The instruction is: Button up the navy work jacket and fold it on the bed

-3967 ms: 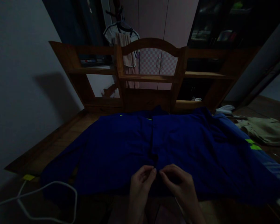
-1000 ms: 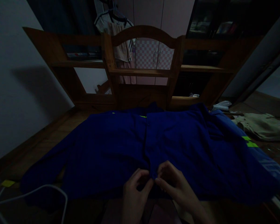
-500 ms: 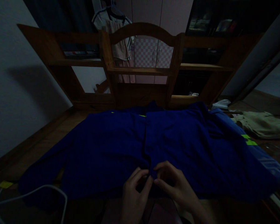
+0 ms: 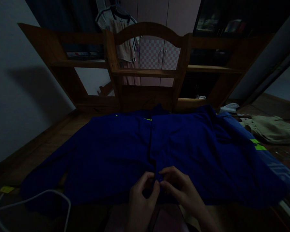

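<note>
A dark blue jacket lies spread flat, front up, on a wooden surface, its sleeves out to both sides. Neon yellow patches show on the right sleeve and near the collar. My left hand and my right hand meet at the lower end of the jacket's front opening. Both pinch the two front edges together near the hem, fingertips touching. What lies between the fingertips is too dark to make out.
A wooden headboard with shelves stands behind the jacket. A white hanger lies at the lower left beside a yellow note. Beige clothing lies at the far right. Clothes hang behind the headboard.
My hands have stayed at the jacket's lower front, fingers shifting slightly as they pinch the edges. The view has moved a little; the jacket lies as before.
</note>
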A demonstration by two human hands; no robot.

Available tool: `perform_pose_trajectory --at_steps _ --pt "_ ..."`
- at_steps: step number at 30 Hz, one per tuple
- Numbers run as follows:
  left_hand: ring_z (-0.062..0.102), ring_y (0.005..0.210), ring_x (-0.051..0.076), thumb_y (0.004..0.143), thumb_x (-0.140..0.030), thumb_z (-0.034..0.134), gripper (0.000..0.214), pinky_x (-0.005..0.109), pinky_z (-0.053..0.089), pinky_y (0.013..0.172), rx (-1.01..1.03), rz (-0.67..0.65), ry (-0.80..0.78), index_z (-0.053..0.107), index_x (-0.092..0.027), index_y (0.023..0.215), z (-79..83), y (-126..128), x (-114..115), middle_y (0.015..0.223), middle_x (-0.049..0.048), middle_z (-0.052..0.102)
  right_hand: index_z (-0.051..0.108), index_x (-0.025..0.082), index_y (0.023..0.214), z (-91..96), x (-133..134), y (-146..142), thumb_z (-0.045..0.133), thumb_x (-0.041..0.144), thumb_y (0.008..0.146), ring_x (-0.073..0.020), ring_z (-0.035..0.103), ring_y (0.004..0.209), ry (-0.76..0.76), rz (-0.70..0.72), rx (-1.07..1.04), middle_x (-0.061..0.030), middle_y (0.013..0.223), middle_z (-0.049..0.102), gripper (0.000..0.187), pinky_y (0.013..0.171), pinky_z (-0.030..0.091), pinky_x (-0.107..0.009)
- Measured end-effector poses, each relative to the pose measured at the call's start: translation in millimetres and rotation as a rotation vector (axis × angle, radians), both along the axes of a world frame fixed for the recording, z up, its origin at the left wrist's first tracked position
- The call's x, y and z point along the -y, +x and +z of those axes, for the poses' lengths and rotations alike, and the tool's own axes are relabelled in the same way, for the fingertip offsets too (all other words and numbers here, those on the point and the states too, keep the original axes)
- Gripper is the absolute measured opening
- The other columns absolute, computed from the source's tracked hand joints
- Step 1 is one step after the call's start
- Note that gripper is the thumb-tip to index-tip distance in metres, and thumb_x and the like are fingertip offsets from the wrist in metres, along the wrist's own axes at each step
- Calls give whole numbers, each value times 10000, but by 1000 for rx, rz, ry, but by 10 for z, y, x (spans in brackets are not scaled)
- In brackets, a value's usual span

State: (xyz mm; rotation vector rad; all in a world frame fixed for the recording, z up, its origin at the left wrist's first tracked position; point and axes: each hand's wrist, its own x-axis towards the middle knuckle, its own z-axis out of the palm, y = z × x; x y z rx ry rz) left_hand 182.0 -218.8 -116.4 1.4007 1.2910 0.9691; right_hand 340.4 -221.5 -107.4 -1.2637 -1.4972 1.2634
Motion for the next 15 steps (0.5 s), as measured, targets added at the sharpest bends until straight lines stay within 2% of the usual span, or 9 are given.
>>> perform_pose_trajectory --at_steps 15 --pt "617 820 175 850 -344 526 179 227 478 730 6 -14 3 609 -191 887 134 -4 16 873 38 660 633 203 1059 8 -8 5 589 334 872 -128 611 698 17 -23 -11 -15 819 652 233 634 477 -212"
